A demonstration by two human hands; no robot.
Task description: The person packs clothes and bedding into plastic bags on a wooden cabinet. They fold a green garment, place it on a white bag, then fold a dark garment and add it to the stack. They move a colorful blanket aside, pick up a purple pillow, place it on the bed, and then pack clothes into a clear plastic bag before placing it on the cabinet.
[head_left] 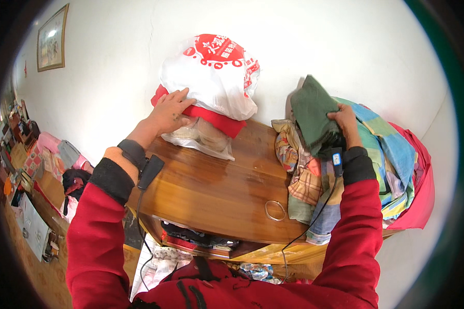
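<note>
On the left part of the wooden top, my left hand (168, 112) lies with its fingers spread against a stack. In that stack, a stuffed white plastic bag with red print (211, 85) sits on a red folded cloth (219, 122). Beneath the cloth is a clear plastic bag (205, 138) with something beige inside. To the right, my right hand (345, 121) grips the edge of a folded dark green cloth (313, 113), held tilted up over a heap of fabrics. That heap includes a plaid cloth (307, 184) and a blue, green and yellow checked cloth (392, 136).
A thin ring-shaped band (275, 210) lies on the wooden cabinet top (206, 190). Dark and red clothes (191, 237) fill the shelf below. Behind stands a white wall (288, 36). A red bundle (420, 185) bulges at the far right. Black cables run from both wrists.
</note>
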